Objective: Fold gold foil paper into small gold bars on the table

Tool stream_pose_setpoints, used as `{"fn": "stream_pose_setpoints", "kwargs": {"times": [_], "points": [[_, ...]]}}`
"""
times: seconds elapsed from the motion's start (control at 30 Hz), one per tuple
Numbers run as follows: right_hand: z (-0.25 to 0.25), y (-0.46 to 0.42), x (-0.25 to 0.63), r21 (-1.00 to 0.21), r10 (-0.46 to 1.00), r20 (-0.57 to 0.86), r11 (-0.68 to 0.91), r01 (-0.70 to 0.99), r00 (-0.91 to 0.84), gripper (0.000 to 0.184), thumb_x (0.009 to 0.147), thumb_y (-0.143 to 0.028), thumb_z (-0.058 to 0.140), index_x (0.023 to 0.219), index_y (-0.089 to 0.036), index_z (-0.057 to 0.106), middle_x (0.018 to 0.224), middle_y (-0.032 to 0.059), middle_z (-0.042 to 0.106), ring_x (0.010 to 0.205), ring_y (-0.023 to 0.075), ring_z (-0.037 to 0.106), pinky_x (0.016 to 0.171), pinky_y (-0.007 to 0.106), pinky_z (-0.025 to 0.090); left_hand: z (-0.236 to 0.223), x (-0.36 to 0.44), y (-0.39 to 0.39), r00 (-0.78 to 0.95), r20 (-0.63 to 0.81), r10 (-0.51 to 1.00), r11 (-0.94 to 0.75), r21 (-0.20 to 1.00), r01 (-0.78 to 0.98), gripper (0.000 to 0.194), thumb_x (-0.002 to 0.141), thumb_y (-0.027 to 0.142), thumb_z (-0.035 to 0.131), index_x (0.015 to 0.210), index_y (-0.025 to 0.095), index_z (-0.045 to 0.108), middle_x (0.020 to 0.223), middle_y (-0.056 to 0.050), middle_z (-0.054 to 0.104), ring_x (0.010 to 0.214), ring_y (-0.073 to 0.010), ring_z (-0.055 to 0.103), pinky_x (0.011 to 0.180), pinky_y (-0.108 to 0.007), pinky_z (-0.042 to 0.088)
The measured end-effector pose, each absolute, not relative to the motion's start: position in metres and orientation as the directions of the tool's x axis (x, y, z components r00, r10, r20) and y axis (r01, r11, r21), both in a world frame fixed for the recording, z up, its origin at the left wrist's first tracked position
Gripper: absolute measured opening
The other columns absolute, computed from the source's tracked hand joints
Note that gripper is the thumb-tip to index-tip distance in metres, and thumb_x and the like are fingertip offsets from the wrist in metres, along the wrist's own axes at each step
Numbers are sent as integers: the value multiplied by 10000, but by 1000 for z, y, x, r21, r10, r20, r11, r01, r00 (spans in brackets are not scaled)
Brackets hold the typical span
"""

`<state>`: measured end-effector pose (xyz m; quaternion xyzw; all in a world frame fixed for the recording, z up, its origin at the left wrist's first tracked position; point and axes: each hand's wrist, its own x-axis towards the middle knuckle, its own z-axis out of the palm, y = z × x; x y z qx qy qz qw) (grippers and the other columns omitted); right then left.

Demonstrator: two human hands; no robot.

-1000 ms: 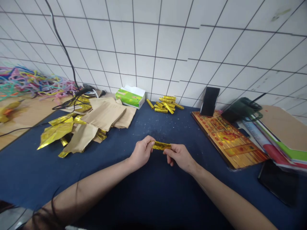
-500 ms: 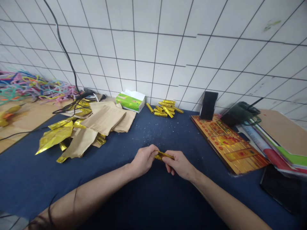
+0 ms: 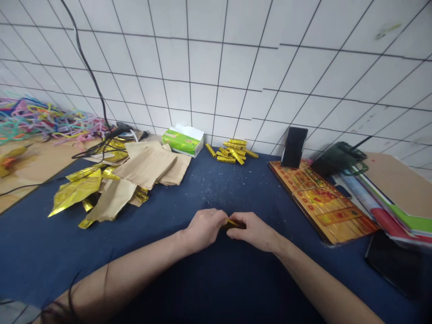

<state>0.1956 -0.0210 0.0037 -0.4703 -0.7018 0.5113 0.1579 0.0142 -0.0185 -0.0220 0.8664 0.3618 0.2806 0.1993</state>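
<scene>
Both of my hands meet at the middle of the blue cloth (image 3: 216,189). My left hand (image 3: 204,227) and my right hand (image 3: 254,230) are closed round a small folded gold foil piece (image 3: 232,223), which they press down near the cloth. Only a sliver of the foil shows between my fingers. Behind them, by the wall, lies a pile of finished gold foil rolls (image 3: 232,151). Loose gold foil sheets and brown paper sheets (image 3: 114,180) are heaped to the left.
A green tissue pack (image 3: 184,139) sits by the wall. A stack of red-and-gold printed sheets (image 3: 320,200) lies at right, with a phone (image 3: 294,146) propped upright behind it. Books and a folder (image 3: 394,198) are at far right, another phone (image 3: 393,263) below them. Coloured pipe cleaners (image 3: 37,119) and cables lie at far left.
My hands have lowered the gold foil piece from above the cloth down onto it and closed in together, so the foil is now mostly covered by my fingers.
</scene>
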Motion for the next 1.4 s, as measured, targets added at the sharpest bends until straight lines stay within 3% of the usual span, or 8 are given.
{"fn": "stream_pose_setpoints", "kwargs": {"times": [0.1,0.4,0.53,0.7,0.8,1.03,1.17,1.4], "points": [[2,-24,190,-872,786,-294,11,489,-544,174,784,-326,528,740,-166,582,580,-11,584,510,102,538,492,210,409,-27,17,-21,638,368,676,-724,491,484,166,824,153,371,743,174,515,652,-15,585,602,-122,536,588,-226,405],[-6,-14,206,-886,756,-388,-147,441,-528,234,821,-329,443,680,-165,530,441,-32,539,374,87,480,413,197,389,-15,4,-6,408,338,848,-521,673,525,195,871,203,350,779,168,517,641,7,547,584,-99,515,564,-197,380],[-6,-9,213,-886,804,-333,-88,455,-493,260,835,-341,422,674,-166,527,458,-32,528,407,84,483,432,195,395,-12,-2,3,261,278,925,-379,749,544,191,873,226,351,782,173,510,582,40,481,544,-89,475,538,-189,355],[-1,-9,208,-908,855,-260,-58,415,-450,202,761,-337,565,871,-172,523,622,-34,558,482,76,504,452,186,395,-15,3,-1,306,218,927,-355,776,521,197,867,233,348,784,174,516,598,34,497,554,-94,477,550,-198,359],[-1,-13,201,-908,795,-289,-53,415,-533,180,820,-342,481,771,-171,508,586,-32,562,421,64,480,431,186,367,-16,8,-6,414,198,888,-402,770,495,198,861,215,350,769,172,520,639,16,529,579,-98,495,565,-207,366],[-6,-17,193,-903,854,-238,-20,428,-463,271,865,-379,392,747,-173,522,461,-60,482,334,60,392,357,182,297,-16,16,-4,361,3,933,-44,994,105,196,747,312,585,811,155,489,611,37,532,545,-88,498,548,-209,392],[-8,-19,190,-914,859,-226,-23,406,-460,336,859,-417,403,623,-183,449,450,-53,481,336,54,389,354,179,295,-17,23,-9,389,-59,919,71,997,-18,226,653,271,672,694,135,497,631,31,548,563,-73,490,562,-201,391],[-12,-20,192,-918,846,-240,-38,395,-476,312,854,-429,405,755,-164,538,432,-67,462,321,53,369,342,173,297,-16,19,-5,356,-139,924,185,978,-99,214,613,252,689,618,120,521,524,24,554,462,-60,470,456,-182,359]]}}
